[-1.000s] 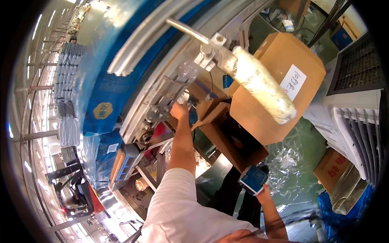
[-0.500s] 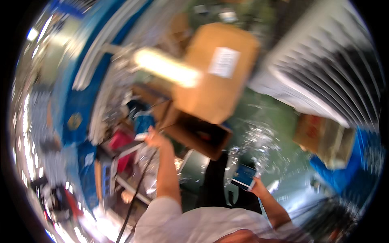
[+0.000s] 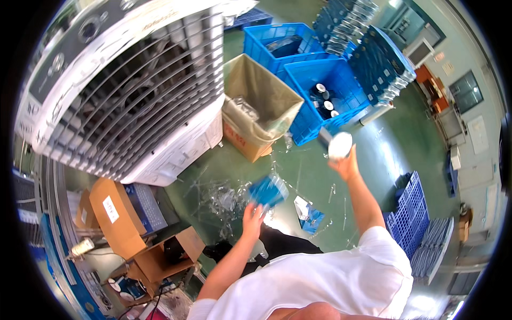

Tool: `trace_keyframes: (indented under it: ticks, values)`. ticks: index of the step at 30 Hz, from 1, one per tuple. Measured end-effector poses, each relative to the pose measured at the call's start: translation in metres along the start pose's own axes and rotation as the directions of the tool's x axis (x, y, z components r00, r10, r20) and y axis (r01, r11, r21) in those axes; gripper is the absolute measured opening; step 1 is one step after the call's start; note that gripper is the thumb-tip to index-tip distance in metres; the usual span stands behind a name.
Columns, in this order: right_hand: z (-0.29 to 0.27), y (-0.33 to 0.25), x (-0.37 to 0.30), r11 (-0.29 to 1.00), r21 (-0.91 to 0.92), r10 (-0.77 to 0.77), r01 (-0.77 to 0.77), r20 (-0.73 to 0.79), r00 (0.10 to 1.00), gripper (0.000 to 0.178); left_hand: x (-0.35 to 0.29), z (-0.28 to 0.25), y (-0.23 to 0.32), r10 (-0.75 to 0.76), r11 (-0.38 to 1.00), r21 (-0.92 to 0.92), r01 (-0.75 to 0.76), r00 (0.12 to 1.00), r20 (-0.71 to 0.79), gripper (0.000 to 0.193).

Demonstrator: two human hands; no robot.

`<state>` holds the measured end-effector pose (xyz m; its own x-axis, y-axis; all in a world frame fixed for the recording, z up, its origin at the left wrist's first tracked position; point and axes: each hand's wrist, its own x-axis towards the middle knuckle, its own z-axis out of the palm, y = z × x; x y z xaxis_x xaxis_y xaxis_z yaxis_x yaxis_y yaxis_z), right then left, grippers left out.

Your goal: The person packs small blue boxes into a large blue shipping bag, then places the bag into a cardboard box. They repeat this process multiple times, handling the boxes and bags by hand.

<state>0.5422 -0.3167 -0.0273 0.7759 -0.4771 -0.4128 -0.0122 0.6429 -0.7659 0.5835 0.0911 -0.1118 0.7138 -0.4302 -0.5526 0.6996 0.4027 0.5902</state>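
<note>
My left hand [image 3: 253,216] is raised in front of me and grips a blue packet [image 3: 268,191] in crinkled clear wrap. My right hand [image 3: 348,164] reaches farther out and holds a small object with a white round end [image 3: 340,145]. That object hangs above the green floor, just short of the nearest blue crate [image 3: 314,114]. Both arms come out of my white short-sleeved shirt, with my dark trousers between them.
A big white air cooler [image 3: 133,90] fills the upper left. Beside it stand a bag-lined cardboard box [image 3: 256,106], blue crates holding black rolls [image 3: 324,98] and stacked blue trays [image 3: 373,48]. Clear plastic scraps [image 3: 224,197] litter the floor. Brown cartons [image 3: 114,213] sit at the left, blue crates [image 3: 410,213] at the right.
The view has swung from the conveyor to the floor and crates. My left hand has come off the conveyor and now holds a blue packet. My right hand has risen and stretched forward.
</note>
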Motion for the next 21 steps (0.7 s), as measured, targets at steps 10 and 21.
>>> trace_keyframes:
  ticks: [10, 21]
  values:
    - [-0.116, 0.103, -0.062, 0.46, -0.767, 0.416, -0.447, -0.259, 0.872, 0.03, -0.013, 0.127, 0.027, -0.036, 0.9, 0.415, -0.136, 0.923, 0.383, 0.028]
    - [-0.076, 0.189, -0.04, -0.245, -0.803, 0.889, 0.544, 0.038, 0.457, 0.037, -0.307, -0.138, -0.048, 0.182, 0.859, 0.474, 0.192, 0.751, -0.635, 0.025]
